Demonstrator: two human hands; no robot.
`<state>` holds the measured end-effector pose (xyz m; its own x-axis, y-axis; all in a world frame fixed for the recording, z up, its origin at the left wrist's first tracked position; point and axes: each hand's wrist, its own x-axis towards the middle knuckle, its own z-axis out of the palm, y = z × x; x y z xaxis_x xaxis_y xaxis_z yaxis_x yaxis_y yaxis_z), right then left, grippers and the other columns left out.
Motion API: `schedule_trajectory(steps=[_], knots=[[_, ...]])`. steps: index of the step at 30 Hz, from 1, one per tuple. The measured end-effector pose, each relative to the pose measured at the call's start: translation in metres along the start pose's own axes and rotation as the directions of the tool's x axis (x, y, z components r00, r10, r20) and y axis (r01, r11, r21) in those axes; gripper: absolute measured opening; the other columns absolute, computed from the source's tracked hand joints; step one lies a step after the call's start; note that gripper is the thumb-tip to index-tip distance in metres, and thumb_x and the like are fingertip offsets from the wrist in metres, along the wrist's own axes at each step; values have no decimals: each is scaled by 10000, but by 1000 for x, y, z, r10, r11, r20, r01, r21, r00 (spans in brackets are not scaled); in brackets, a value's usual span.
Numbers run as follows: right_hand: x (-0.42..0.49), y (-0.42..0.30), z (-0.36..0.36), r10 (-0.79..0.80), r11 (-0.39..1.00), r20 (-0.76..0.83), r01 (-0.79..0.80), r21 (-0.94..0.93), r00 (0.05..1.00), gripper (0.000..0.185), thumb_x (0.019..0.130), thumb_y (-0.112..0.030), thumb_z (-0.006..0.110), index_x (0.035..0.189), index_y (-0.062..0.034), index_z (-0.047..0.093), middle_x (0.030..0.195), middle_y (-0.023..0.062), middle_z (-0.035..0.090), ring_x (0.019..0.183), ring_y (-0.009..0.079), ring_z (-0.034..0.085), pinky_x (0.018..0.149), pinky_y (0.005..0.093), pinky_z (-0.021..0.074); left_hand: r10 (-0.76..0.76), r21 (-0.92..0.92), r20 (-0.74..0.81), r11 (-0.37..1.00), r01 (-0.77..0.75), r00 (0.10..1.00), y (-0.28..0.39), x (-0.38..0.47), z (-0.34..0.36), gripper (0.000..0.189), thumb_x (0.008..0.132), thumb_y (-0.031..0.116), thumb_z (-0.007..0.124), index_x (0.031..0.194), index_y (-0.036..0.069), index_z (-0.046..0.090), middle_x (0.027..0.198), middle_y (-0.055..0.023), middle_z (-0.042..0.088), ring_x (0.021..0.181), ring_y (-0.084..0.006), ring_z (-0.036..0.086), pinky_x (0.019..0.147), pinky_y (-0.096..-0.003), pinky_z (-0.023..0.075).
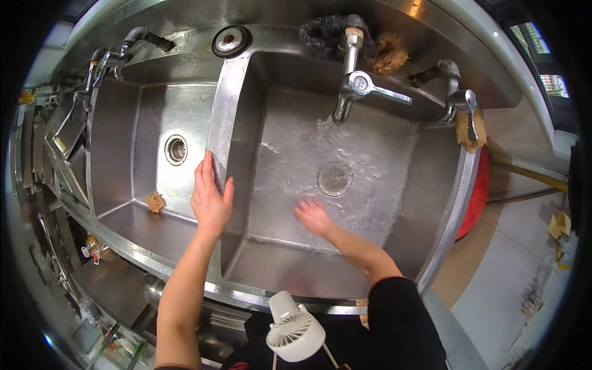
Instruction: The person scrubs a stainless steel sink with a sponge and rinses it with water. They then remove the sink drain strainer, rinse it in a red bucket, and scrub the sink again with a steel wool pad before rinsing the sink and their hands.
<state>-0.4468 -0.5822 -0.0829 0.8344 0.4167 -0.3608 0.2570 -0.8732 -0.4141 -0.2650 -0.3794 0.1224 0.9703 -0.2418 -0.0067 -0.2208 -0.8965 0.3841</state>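
Note:
My left hand [212, 201] rests on the metal divider [226, 99] between the two basins of a stainless steel sink, thumb and fingers apart. Down in the right basin [291, 120], my right hand [314, 215] is blurred by motion, and I see nothing in it. Water lies over the basin floor around a round drain [335, 179]. Above it stands a chrome tap [354, 88] with a long lever, its spout over moving water. The left basin [185, 106] has a bare drain [176, 150] and a small brown sponge piece [155, 202] near its front corner.
A round metal sink stopper [231, 41] sits on the back ledge. Dark scouring mesh [321, 36] and a torn sponge [388, 53] lie behind the tap. More taps [462, 99] stand at both sides. A white portable fan [296, 330] hangs before my chest.

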Motion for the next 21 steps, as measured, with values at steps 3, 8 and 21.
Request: schedule_trajectory(steps=[3, 8, 21], knots=[[91, 58, -17, -16, 995, -438, -28, -92, 899, 267, 861, -165, 489, 1091, -79, 594, 1260, 165, 539, 1143, 330, 522, 953, 529, 403, 15, -1, 24, 1000, -15, 1000, 8, 5, 4, 729, 815, 185, 650, 1445, 100, 293, 1310, -153, 457, 1134, -358, 527, 886, -426, 477], [-15, 180, -75, 434, 870, -557, -491, 53, 709, 206, 793, -139, 594, 998, -114, 589, 1023, 115, 569, 973, 303, 559, 720, 446, 494, 29, -3, 7, 1000, -29, 1000, 5, 3, 5, 731, 816, 186, 652, 1446, 103, 291, 1305, -151, 461, 1123, -355, 533, 876, -426, 480], [95, 84, -67, 236, 971, -409, -225, 76, 881, 194, 806, -135, 545, 974, -84, 626, 1006, 141, 620, 978, 302, 584, 826, 442, 482, 33, -3, 17, 999, -33, 999, 5, 5, 6, 725, 817, 191, 649, 1444, 102, 295, 1301, -152, 464, 1128, -360, 530, 870, -430, 485]])
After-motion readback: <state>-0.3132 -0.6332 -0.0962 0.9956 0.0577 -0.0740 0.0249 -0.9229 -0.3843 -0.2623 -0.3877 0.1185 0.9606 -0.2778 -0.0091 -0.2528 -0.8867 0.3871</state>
